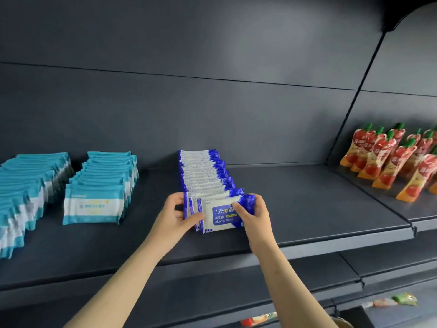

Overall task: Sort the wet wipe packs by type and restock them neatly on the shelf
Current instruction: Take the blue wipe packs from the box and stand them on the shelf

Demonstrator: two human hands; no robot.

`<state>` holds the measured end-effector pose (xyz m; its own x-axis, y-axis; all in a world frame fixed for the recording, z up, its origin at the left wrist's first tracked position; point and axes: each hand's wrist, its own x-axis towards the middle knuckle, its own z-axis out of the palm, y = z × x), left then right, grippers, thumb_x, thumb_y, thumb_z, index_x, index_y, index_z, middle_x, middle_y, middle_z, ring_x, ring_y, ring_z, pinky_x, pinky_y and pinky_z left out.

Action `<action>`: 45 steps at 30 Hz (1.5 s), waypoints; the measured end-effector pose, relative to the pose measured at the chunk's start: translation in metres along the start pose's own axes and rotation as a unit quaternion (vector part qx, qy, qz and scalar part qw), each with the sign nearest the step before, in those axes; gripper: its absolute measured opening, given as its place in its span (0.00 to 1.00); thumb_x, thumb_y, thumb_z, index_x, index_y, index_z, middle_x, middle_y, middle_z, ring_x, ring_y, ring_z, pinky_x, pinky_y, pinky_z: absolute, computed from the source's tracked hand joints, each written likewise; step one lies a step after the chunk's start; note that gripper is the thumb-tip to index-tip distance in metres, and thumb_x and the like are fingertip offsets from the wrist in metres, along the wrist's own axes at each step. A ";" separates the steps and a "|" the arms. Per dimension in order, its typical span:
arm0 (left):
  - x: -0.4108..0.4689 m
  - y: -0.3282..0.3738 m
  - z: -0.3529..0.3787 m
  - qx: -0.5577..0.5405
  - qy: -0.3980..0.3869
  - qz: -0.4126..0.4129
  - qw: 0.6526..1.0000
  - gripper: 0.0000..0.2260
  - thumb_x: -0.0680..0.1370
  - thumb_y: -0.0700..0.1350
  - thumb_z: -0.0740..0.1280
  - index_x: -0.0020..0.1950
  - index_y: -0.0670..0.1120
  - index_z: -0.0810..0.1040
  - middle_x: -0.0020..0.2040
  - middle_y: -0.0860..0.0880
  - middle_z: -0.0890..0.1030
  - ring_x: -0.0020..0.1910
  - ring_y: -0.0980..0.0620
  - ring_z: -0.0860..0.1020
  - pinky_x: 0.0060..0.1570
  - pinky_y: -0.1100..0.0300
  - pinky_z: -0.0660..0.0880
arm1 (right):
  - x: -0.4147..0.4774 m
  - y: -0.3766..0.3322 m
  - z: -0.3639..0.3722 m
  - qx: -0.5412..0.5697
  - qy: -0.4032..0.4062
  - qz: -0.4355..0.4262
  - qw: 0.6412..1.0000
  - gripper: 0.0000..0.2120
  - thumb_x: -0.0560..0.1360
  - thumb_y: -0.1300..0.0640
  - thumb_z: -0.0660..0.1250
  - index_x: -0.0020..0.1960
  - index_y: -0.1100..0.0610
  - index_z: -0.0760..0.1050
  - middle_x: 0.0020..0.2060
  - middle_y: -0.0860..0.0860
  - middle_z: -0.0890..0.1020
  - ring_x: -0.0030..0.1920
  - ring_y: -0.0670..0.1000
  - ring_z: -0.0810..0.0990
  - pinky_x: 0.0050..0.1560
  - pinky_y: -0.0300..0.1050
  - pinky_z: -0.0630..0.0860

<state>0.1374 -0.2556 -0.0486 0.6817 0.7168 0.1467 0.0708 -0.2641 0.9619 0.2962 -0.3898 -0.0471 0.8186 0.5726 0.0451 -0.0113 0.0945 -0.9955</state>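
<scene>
The left hand (175,213) and right hand (254,215) pinch the front blue pack (220,224) at its nine and three o'clock edges.

On the dark shelf (307,209), a row of blue alcohol wipe packs (203,176) stands on edge, running back toward the rear wall. The left hand (173,213) and right hand (255,215) grip the front pack (220,216) by its ends, thumbs on its face. Two rows of teal packs (94,204) stand to the left, and red pouches (390,159) to the right.
</scene>
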 end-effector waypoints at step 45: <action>0.016 -0.008 -0.012 0.489 -0.026 0.142 0.860 0.45 0.72 0.58 0.73 0.80 0.49 0.50 0.81 0.53 0.47 0.77 0.51 0.57 0.70 0.49 0.67 | 0.044 0.015 -0.014 -0.261 -0.188 -0.135 0.937 0.37 0.72 0.54 0.77 0.71 0.32 0.63 0.66 0.43 0.76 0.62 0.43 0.78 0.62 0.50 0.78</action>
<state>0.1389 -0.2341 -0.0507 0.8022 0.5108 0.3091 0.4574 -0.8585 0.2317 0.3403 -0.3740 -0.0616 0.4903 0.8404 0.2308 0.5300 -0.0772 -0.8445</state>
